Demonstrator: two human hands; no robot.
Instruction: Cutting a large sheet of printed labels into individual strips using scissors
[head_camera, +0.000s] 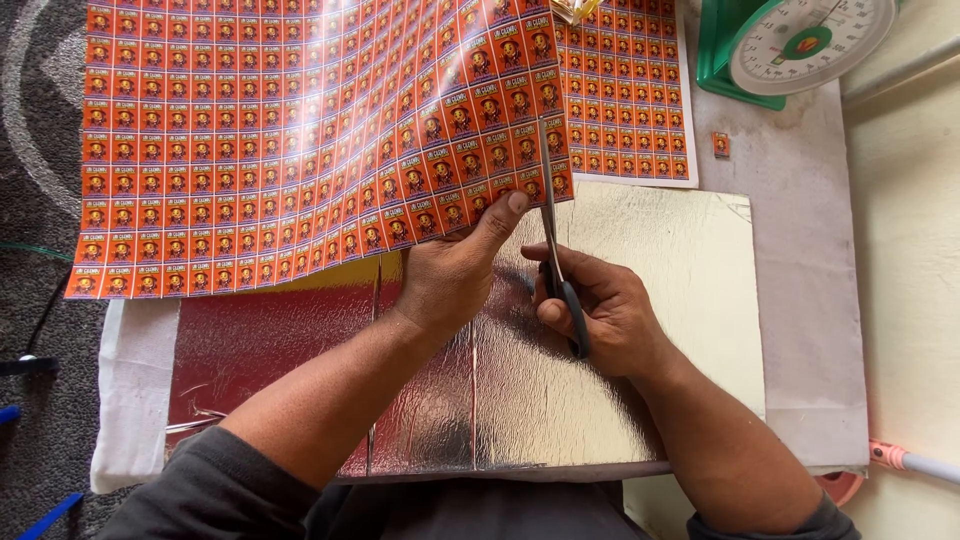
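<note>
My left hand (450, 270) pinches the lower edge of a large glossy orange sheet (300, 140) printed with rows of small identical labels, lifting it off the surface. My right hand (600, 305) grips a pair of scissors (556, 240) with dark handles. The blades point away from me and cut up into the sheet's right part, along a column of labels, just right of my left thumb.
A shiny silver foil board (640, 300) lies under my hands on a white cloth (810, 300). A second printed label sheet (630, 90) lies beyond it. A green-and-white dial scale (800, 40) stands at the top right. One loose label (720, 145) lies on the cloth. Grey carpet (40, 200) on the left.
</note>
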